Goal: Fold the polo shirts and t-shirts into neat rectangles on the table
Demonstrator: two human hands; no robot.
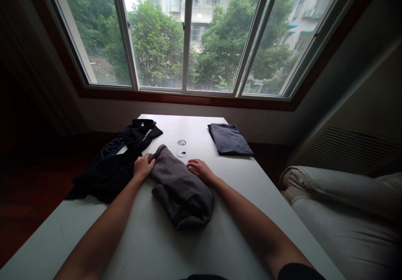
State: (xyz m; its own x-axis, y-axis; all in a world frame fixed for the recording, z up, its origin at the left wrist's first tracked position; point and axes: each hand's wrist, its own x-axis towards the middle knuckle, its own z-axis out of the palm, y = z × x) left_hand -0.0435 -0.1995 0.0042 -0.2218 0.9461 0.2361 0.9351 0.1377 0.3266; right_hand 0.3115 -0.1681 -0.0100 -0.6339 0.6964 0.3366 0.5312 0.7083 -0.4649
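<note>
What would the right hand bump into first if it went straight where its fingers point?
The right hand would probably meet the grey cloth first, at its near side. The fingertips look very close, maybe already touching; depth is unclear.

"What's worn well behind the right hand [201, 170], off to its right?"
"A plain black fabric sleeve [300, 271]."
"And straight behind that hand?"
"A dark, curved sliver of clothing [204, 277]."

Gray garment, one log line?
gray garment: on table | left hand: its left edge | right hand: its right edge | dark clothes: left | folded clothes: right
</note>
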